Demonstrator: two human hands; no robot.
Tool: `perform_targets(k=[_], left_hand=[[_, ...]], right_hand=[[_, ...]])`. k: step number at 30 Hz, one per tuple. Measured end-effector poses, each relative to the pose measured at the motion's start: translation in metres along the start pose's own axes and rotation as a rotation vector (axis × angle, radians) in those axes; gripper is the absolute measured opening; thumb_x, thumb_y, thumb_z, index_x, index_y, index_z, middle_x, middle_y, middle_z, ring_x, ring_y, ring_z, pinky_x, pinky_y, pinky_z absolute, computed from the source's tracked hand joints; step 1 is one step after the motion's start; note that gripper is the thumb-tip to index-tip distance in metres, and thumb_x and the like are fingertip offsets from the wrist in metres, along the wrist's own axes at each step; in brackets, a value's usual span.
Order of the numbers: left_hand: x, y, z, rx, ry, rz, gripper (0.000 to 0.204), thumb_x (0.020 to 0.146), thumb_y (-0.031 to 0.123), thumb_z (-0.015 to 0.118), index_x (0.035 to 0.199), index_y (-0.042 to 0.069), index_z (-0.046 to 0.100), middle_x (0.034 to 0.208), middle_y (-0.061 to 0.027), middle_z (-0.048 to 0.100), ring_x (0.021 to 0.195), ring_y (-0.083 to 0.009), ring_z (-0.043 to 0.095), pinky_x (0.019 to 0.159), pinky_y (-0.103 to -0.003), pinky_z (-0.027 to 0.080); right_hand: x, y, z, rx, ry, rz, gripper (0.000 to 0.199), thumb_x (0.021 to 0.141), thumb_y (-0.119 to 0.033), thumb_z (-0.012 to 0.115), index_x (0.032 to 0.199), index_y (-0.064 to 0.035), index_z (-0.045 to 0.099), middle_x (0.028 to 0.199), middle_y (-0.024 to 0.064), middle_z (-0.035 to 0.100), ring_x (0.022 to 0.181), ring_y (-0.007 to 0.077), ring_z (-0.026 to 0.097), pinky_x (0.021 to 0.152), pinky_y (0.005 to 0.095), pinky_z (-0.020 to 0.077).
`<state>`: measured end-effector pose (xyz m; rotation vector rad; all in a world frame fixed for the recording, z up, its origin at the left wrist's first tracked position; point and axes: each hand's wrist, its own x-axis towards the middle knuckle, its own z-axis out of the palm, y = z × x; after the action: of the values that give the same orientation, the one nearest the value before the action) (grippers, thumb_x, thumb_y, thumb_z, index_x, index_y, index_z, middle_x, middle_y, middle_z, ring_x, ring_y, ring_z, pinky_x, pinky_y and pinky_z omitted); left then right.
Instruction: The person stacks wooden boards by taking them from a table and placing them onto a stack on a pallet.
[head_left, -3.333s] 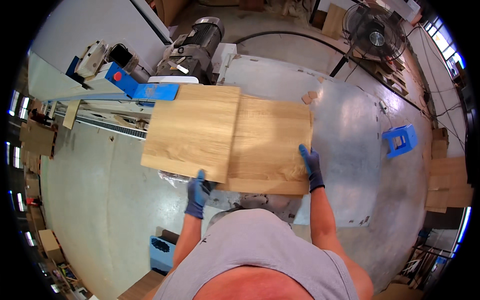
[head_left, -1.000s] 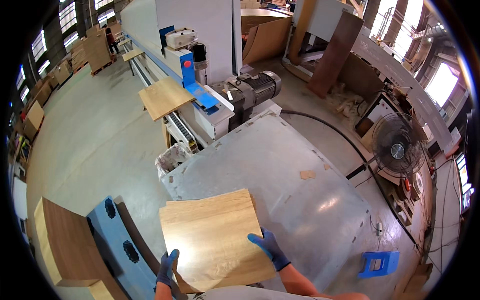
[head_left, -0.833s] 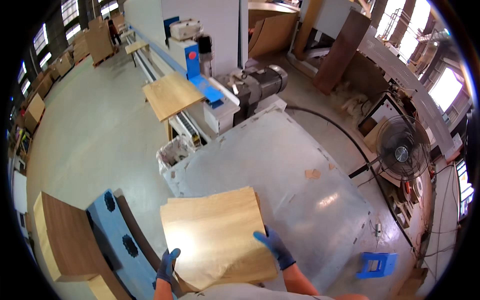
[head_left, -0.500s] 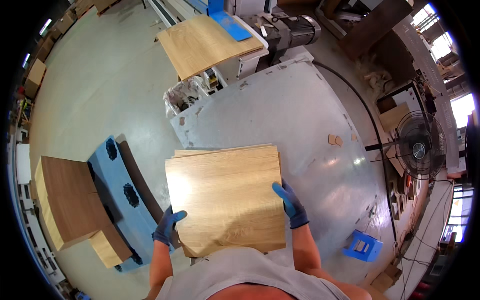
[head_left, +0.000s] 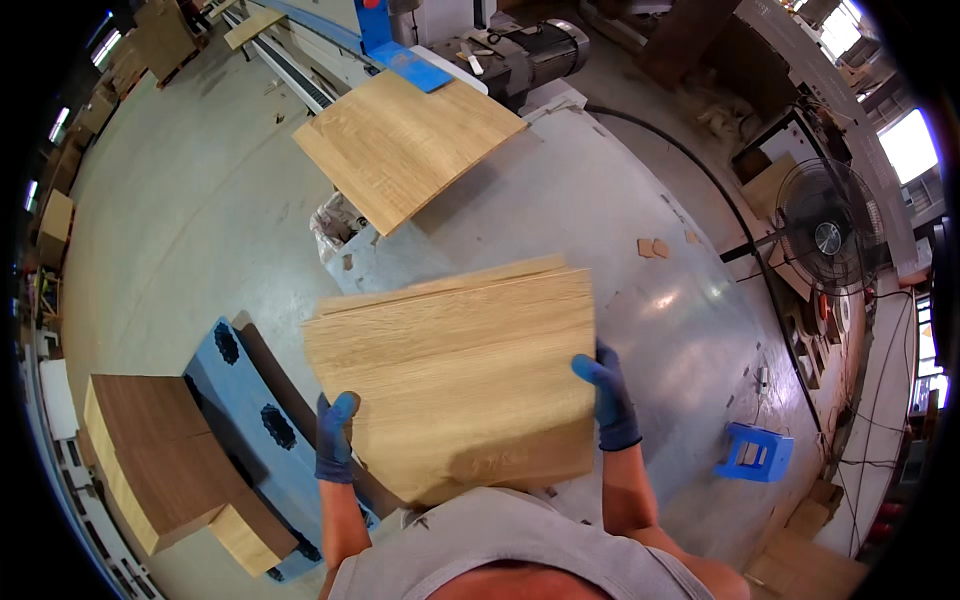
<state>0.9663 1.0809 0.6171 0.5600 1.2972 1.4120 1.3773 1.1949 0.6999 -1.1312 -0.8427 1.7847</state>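
In front of my body I hold a stack of light wood-grain panels [head_left: 460,380] with both hands. Its far edge shows more than one sheet, slightly offset from each other. My left hand [head_left: 336,435], in a blue-and-dark work glove, grips the left edge with the thumb on top. At the opposite edge my gloved right hand [head_left: 608,395] does the same. The fingers beneath the stack are hidden. Beyond it, another wood-grain panel [head_left: 410,150] juts from a machine under a blue plate [head_left: 415,70], overhanging the metal table [head_left: 540,200].
Brown panels [head_left: 150,430] stand stacked beside a blue platform [head_left: 245,390] with black patches at left. To the right are a black fan [head_left: 828,238], a blue stool [head_left: 755,453] and a dark hose [head_left: 690,155]. Small board scraps [head_left: 652,247] lie on the table. A motor [head_left: 550,50] sits behind.
The held stack has tilted, its right side now farther from me. The panel at the machine has come out farther over the table. My view has shifted, bringing another panel far left into sight.
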Motion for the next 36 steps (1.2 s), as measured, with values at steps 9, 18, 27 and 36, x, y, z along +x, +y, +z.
perform_targets(k=[9,18,27,36], left_hand=[[-0.037,0.007,0.046,0.283,-0.166,0.484,0.063,0.079,0.006,0.062,0.138,0.001,0.040,0.122,-0.0091,0.058,0.107,-0.0181,0.058,0.092,-0.033,0.049],[-0.049,-0.030,0.054,1.126,-0.167,0.914,0.045,0.079,0.019,0.071,0.120,0.006,0.061,0.108,-0.0094,0.066,0.096,-0.0212,0.063,0.083,-0.032,0.051],[-0.057,-0.056,0.032,1.127,-0.120,0.865,0.056,0.078,0.025,0.073,0.127,0.004,0.054,0.119,-0.0119,0.059,0.106,-0.0242,0.056,0.090,-0.034,0.045],[-0.032,-0.063,0.040,1.065,-0.204,0.844,0.069,0.076,0.030,0.075,0.133,0.003,0.047,0.129,-0.0144,0.052,0.117,-0.0271,0.049,0.097,-0.036,0.040]], right_hand=[[-0.023,0.033,-0.129,-0.095,0.363,-0.671,0.057,0.092,-0.033,0.058,0.135,0.0034,0.047,0.126,0.0117,0.058,0.113,0.0237,0.055,0.099,0.0336,0.0423],[-0.022,0.056,-0.205,-1.427,0.455,-1.135,0.053,0.095,-0.039,0.054,0.131,-0.0010,0.052,0.129,0.0181,0.059,0.114,0.0315,0.058,0.096,0.0446,0.0459],[-0.019,0.078,-0.199,-1.049,0.456,-1.144,0.053,0.095,-0.038,0.054,0.132,-0.0001,0.052,0.130,0.0181,0.058,0.114,0.0323,0.058,0.096,0.0451,0.0463],[-0.011,0.087,-0.204,-0.894,0.446,-1.146,0.052,0.096,-0.036,0.054,0.132,0.0008,0.052,0.130,0.0181,0.058,0.115,0.0331,0.057,0.096,0.0456,0.0467]])
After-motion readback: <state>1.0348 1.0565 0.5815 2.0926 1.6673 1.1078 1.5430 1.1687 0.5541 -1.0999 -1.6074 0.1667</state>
